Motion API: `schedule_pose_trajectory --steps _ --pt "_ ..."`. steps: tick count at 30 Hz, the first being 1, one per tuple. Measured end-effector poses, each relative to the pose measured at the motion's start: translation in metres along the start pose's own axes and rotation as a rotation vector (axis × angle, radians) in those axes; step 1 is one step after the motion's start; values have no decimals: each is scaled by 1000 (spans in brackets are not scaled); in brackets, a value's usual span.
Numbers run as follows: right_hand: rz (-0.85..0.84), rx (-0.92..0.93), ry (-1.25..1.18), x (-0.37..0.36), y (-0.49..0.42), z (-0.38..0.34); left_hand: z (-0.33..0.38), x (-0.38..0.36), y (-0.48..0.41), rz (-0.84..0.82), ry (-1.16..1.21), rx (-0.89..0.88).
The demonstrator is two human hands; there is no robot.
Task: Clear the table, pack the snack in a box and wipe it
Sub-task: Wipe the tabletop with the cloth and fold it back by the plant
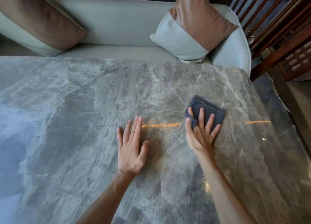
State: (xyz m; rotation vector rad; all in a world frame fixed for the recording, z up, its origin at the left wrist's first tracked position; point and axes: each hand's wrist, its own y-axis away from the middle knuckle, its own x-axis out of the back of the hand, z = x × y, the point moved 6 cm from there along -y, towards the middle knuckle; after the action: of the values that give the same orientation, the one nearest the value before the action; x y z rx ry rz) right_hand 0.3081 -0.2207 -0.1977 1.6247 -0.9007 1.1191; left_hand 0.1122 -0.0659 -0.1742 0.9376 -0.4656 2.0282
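A grey marble table [84, 114] fills most of the view. On its right part lies a folded dark grey cloth [206, 108]. My right hand [201, 133] presses flat on the cloth's near half, fingers spread, with the thumb tucked against the cloth's left edge. My left hand [132, 145] rests flat on the bare marble to the left of it, fingers extended and holding nothing. No snack or box is in view.
A pale green sofa [117, 22] runs along the table's far edge, with a brown-and-green cushion [193, 30] at its right and another cushion [38, 20] at its left. Dark wooden chairs [277, 39] stand past the table's right corner.
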Motion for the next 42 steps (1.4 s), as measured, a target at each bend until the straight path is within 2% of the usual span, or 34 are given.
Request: schedule_pose_trajectory --steps 2,4,9,14,16,18,20,22,25,28,31,33,36,39,42 --pt "18 103 -4 -16 28 -46 -8 14 2 45 295 63" --pt "34 231 -11 -30 69 -90 -21 30 6 106 442 134" --pt "-42 591 -12 -62 166 -161 -48 85 30 139 407 281" --pt "-301 883 76 -78 226 -188 -78 156 68 84 344 379" --pt "-446 940 62 -76 248 -198 -92 186 83 48 317 404" --pt "-592 925 34 -76 277 -212 -109 213 96 5 315 434" --pt "-752 837 -26 -78 315 -232 -132 237 107 -32 320 458" --pt "-964 589 -227 -80 353 -254 -158 264 118 -71 370 504" --pt "-1216 82 -652 -76 388 -286 -189 299 139 -133 536 578" --pt "-1358 -114 -869 -70 408 -337 -229 338 169 -179 713 675" --pt "-1450 -107 -1022 -57 419 -401 -274 362 210 -420 863 785" --pt "-1484 -66 -1067 -49 423 -444 -301 382 230 -466 991 807" --pt "-1451 -37 -1061 -42 424 -498 -331 426 239 -362 1054 760" --pt "-1453 21 -1012 -40 425 -540 -358 465 232 -240 997 695" --pt "-1347 164 -916 -44 414 -574 -381 493 220 -97 898 658"
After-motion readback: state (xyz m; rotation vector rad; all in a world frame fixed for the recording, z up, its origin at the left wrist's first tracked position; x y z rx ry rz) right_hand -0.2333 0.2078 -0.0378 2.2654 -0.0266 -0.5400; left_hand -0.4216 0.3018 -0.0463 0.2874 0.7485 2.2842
